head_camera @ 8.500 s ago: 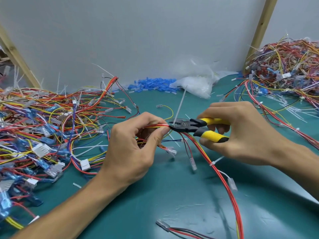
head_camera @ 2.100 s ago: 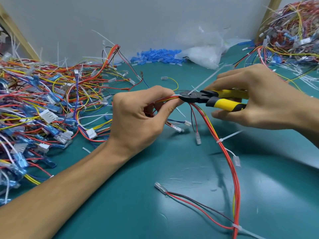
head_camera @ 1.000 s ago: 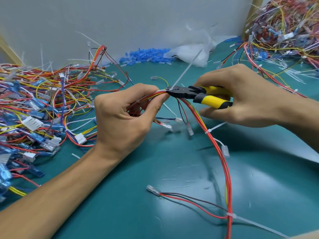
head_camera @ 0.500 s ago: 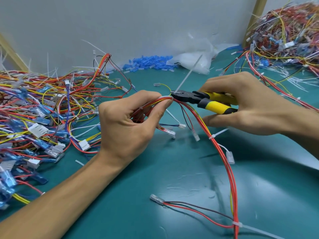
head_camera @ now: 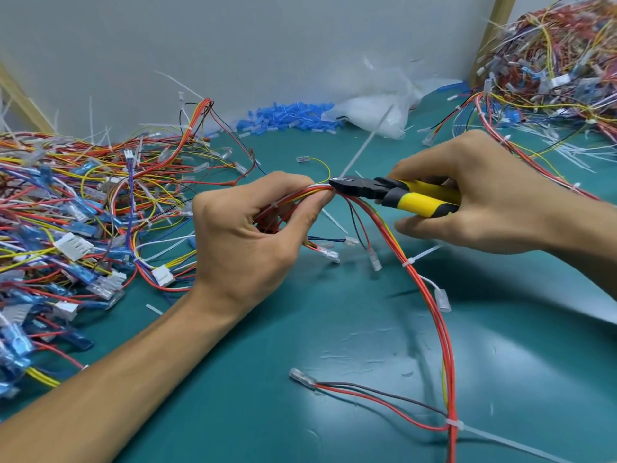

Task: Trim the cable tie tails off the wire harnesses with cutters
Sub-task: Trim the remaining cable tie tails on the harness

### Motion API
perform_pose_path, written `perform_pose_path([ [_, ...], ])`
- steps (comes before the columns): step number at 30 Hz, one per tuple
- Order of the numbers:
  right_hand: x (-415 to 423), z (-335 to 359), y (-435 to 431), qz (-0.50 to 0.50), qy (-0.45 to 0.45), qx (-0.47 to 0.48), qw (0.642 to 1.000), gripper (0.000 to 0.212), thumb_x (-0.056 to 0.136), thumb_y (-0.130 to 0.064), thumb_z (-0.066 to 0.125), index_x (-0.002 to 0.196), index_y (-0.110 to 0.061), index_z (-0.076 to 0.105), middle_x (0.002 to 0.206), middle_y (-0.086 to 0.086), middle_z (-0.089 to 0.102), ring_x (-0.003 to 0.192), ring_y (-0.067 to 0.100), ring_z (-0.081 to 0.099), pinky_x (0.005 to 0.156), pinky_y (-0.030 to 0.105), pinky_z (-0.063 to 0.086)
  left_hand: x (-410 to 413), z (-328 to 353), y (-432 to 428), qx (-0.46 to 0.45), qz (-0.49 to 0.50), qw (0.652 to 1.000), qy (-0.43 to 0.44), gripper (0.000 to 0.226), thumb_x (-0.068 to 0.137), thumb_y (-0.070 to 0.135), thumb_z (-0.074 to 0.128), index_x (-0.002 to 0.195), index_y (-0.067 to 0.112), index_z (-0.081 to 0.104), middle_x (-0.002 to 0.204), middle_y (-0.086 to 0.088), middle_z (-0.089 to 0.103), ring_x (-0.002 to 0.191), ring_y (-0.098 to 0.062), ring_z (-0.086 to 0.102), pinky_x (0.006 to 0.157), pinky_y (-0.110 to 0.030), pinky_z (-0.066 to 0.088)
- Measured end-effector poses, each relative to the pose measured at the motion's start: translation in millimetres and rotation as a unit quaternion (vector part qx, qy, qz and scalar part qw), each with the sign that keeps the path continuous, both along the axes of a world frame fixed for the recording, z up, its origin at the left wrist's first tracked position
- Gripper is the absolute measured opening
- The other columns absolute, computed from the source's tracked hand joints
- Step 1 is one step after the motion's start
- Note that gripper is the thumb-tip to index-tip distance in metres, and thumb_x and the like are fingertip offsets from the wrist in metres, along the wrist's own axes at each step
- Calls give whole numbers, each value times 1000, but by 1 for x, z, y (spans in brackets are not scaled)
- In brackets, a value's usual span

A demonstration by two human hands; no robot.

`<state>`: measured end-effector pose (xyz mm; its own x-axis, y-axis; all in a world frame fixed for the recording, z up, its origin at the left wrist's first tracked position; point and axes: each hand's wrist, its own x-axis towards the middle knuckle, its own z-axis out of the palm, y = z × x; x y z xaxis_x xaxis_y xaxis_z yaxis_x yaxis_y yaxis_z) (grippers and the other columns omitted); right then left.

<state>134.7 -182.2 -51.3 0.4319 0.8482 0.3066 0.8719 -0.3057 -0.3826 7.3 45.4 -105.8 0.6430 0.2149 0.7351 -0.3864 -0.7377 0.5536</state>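
Note:
My left hand (head_camera: 248, 242) grips a red, yellow and white wire harness (head_camera: 430, 295) above the green mat, pinching the bundle between thumb and forefinger. My right hand (head_camera: 480, 195) holds yellow-and-black cutters (head_camera: 397, 193) by the handles. The black jaws sit at the bundle just past my left fingertips, at the base of a long white cable tie tail (head_camera: 365, 145) that sticks up and to the right. Further down the same harness two more ties carry tails (head_camera: 424, 253), (head_camera: 500, 439).
A big heap of harnesses (head_camera: 66, 208) fills the left of the mat. Another heap (head_camera: 551, 71) lies at the back right. Blue sleeves (head_camera: 287, 116) and a clear plastic bag (head_camera: 377, 108) lie by the wall. Cut tie bits are scattered on the green mat (head_camera: 267, 396).
Over the last second the hands stay together with the cutter jaws at the same tie; the tail still stands. Only the view has shifted slightly.

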Motion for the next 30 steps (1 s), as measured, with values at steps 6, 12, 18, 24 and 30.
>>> perform_pose_path([
  [6,-1,-3,1,1,3,8,1000,18,73,-26,72,76,-9,68,57,8,37,53,15,25,47,28,20,-5,2,-6,2,-4,1000,0,8,95,19,78,88,15,76,72,17,63,61,2,60,62,-6,42],
  [12,-1,-6,3,13,-22,3,1000,17,75,-26,70,73,-12,60,56,6,39,55,20,29,50,35,27,-4,8,-10,41,22,998,-31,10,94,21,79,86,15,79,63,8,65,50,-27,56,49,-35,41],
  [18,5,-11,4,27,-47,8,999,17,77,-24,68,84,-9,66,71,6,54,66,29,45,59,45,40,-5,8,-11,38,28,999,-24,12,92,19,81,82,12,80,60,10,64,50,-24,56,48,-33,42],
  [24,7,-8,3,30,-57,-2,998,13,76,-22,65,84,-13,69,69,6,56,64,25,46,58,44,40,-6,9,-11,42,35,998,-15,13,91,20,81,81,12,80,61,13,64,51,-15,59,50,-30,46],
  [30,6,-7,1,13,-32,12,999,11,72,-23,66,76,-13,68,57,7,38,58,17,25,50,38,28,-6,12,-14,42,40,998,-9,13,90,21,82,82,11,80,62,13,66,52,-14,60,51,-30,47],
])
